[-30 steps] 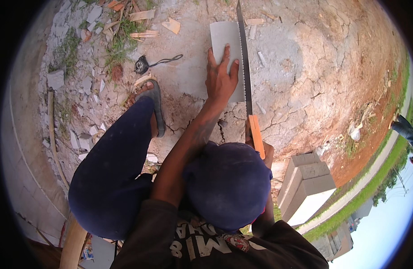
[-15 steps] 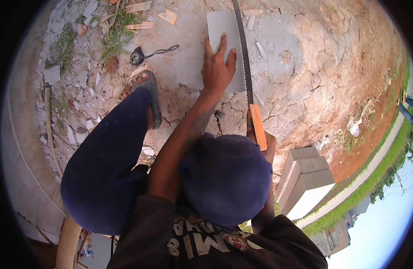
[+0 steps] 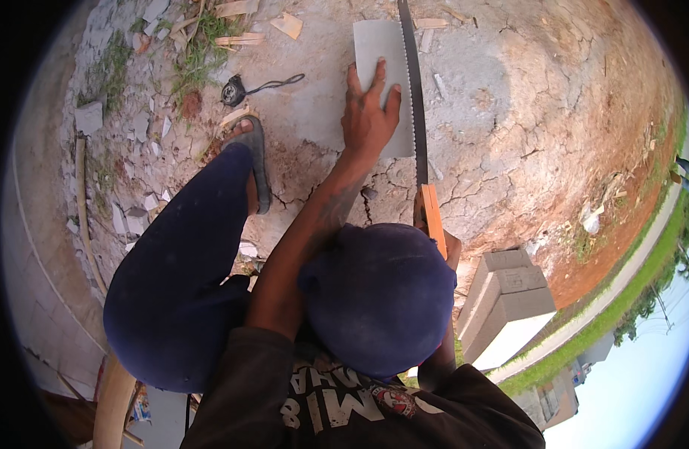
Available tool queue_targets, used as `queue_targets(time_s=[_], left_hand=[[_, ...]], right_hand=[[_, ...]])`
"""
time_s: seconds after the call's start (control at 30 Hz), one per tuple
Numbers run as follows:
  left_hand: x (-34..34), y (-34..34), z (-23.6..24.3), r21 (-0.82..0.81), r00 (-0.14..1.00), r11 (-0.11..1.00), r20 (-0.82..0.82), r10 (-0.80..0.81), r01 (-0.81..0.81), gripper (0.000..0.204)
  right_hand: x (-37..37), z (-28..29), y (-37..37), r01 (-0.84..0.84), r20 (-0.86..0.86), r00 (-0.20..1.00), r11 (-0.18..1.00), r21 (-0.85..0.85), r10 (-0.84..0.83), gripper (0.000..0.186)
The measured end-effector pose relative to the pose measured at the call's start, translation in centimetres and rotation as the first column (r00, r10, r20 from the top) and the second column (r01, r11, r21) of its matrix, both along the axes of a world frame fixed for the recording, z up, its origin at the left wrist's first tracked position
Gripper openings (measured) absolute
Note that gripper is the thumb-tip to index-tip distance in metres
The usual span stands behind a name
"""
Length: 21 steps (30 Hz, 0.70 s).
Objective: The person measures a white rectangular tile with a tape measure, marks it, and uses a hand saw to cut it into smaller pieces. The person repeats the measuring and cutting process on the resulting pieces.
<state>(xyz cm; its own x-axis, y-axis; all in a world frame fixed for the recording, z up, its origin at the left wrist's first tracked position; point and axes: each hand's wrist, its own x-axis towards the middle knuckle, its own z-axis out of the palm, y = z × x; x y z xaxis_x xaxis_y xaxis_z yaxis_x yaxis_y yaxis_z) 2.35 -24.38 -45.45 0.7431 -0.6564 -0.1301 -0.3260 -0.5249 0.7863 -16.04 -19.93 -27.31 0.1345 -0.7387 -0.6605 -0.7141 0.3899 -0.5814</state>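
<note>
A grey rectangular block or slab point(image 3: 373, 39) lies on the dirt ground in front of me. My left hand point(image 3: 369, 120) rests on top of it, fingers spread and pressing flat. Along the slab's right edge runs the toothed dark blade point(image 3: 414, 82) of a handsaw, its teeth facing the slab; how deep it cuts cannot be made out. My right hand point(image 3: 452, 247) is wrapped round the saw's orange handle point(image 3: 433, 213), and my raised knee in dark blue trousers point(image 3: 378, 292) hides part of that hand and forearm.
A black tape measure point(image 3: 233, 90) with a wrist strap lies left of the slab, near my sandalled foot point(image 3: 248, 142). Pale blocks point(image 3: 505, 292) are stacked at right. Wood scraps point(image 3: 287, 25) and rubble lie at the far left. Another person's legs point(image 3: 686, 173) show at the right edge.
The saw has slid back toward me, its handle now nearer my knee. My left hand keeps its place on the slab. The whole view has shifted slightly.
</note>
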Motion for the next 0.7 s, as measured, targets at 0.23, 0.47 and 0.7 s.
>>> queue_targets(time_s=[0.23,0.47,0.7], left_hand=[[0.1,-0.1,0.5,0.034,1.0,0.999,-0.015,0.004,-0.004,0.056],[0.2,-0.1,0.6,0.034,1.0,0.999,-0.023,0.0,0.001,0.056],[0.0,-0.2,1.0,0.051,0.999,0.999,-0.033,0.004,-0.003,0.056]], right_hand=[[0.4,0.0,0.2,0.058,-0.014,0.998,0.996,0.063,-0.057,0.041],[-0.6,-0.8,0.8,0.019,-0.03,0.999,1.0,0.007,-0.019,0.042],[1.2,-1.3,-0.6,-0.015,-0.074,0.997,1.0,-0.01,0.014,0.043]])
